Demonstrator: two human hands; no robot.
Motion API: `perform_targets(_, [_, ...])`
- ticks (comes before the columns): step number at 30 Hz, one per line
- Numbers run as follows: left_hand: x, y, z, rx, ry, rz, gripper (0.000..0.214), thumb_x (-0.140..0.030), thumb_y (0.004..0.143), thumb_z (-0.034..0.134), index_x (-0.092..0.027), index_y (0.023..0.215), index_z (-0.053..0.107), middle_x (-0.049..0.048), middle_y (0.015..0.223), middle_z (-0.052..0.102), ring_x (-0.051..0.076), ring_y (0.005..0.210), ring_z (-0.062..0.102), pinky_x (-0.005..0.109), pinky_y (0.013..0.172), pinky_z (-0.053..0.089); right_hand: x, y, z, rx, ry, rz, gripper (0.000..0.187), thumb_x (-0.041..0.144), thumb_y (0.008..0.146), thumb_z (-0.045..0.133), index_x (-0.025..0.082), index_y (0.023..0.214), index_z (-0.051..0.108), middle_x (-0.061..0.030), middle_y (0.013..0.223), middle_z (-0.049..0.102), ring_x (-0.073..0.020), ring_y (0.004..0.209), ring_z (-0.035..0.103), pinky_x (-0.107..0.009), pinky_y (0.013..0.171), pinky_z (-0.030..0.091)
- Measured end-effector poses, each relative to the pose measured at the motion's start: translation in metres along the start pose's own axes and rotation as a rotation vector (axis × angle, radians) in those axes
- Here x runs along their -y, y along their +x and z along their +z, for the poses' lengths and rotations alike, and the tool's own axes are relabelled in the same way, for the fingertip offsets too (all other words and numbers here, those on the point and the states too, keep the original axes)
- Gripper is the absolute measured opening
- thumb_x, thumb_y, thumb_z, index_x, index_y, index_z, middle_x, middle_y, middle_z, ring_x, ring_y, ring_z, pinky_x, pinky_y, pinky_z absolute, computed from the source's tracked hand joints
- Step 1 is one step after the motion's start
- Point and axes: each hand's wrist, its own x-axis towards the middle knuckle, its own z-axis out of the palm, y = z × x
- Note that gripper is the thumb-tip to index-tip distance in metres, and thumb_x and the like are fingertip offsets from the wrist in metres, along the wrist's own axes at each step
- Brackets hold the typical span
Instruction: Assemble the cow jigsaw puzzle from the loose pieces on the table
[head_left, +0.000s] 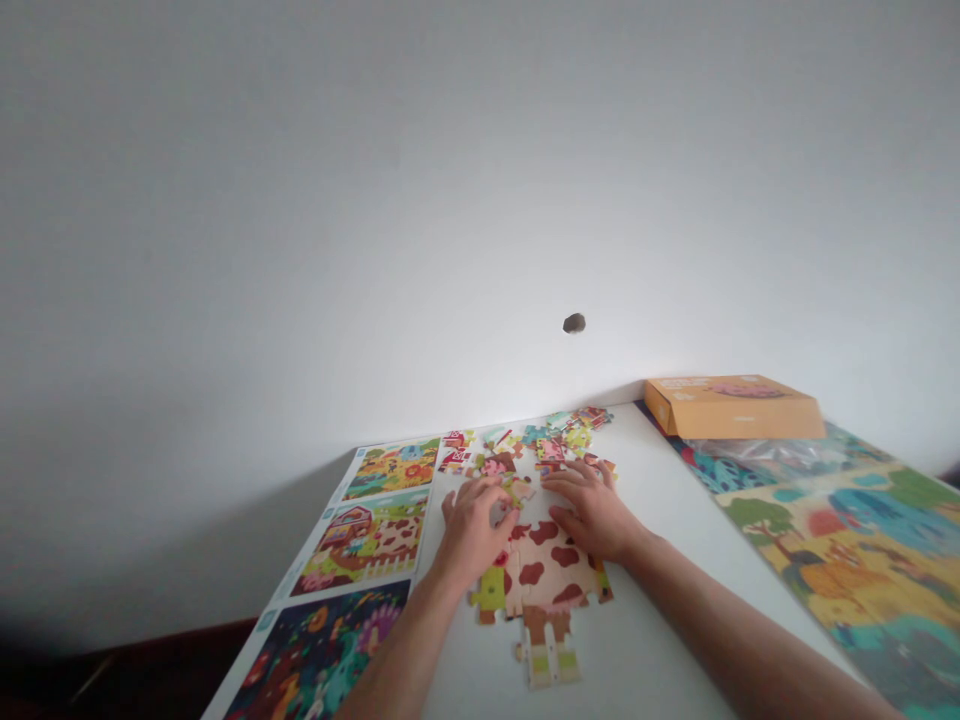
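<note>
A partly joined jigsaw puzzle (544,570) lies on the white table, showing a cream cow body with brown patches and a white fence below. My left hand (472,525) is at its upper left, thumb and index finger curled close together at a green and pink puzzle piece (519,490). My right hand (596,510) rests palm down at the upper right, fingers spread over the pieces there. Loose puzzle pieces (551,450) lie beyond both hands, some overlapping. Part of the puzzle's top edge is hidden by my hands.
On the left lies a picture sheet (367,540) with several printed scenes, one with a barn and cow. A joined animal puzzle (862,540) covers the right side. An orange box (739,405) and clear plastic bag (780,455) sit at its far end, against the white wall (450,250).
</note>
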Motion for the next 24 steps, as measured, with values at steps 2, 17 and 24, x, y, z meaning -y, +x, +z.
perform_targets(2, [0.0015,0.0009,0.0016,-0.020,0.008,-0.017,0.018,-0.024,0.081,0.069,-0.026,0.098,0.069,0.0036,0.122,0.069,0.026,0.120,0.058,0.050,0.106,0.038,-0.0013,0.0009,0.0007,-0.041,-0.006,0.017,0.038,0.030,0.090,0.052,0.027,0.125,0.063,-0.0050,0.136,0.061,-0.0300,0.135,0.040,-0.058,0.115,0.016])
perform_targets(17, [-0.0007,0.0034,-0.0036,-0.035,0.037,-0.027,0.014,-0.023,0.083,0.068,-0.027,0.095,0.074,0.0021,0.105,0.071,0.024,0.105,0.062,0.040,0.096,0.046,-0.0018,0.0001,-0.0014,0.062,-0.012,0.043,0.051,0.042,0.092,0.047,0.030,0.142,0.049,-0.0035,0.151,0.046,-0.0355,0.145,0.024,-0.067,0.114,0.007])
perform_targets(24, [0.0044,0.0043,0.0002,-0.056,0.050,-0.090,0.013,-0.021,0.084,0.065,-0.026,0.092,0.075,0.0023,0.097,0.071,0.022,0.098,0.063,0.037,0.090,0.047,-0.0045,0.0029,0.0042,-0.074,-0.055,0.111,0.036,0.033,0.091,0.050,0.030,0.123,0.065,-0.0042,0.137,0.059,-0.0334,0.134,0.038,-0.068,0.113,0.010])
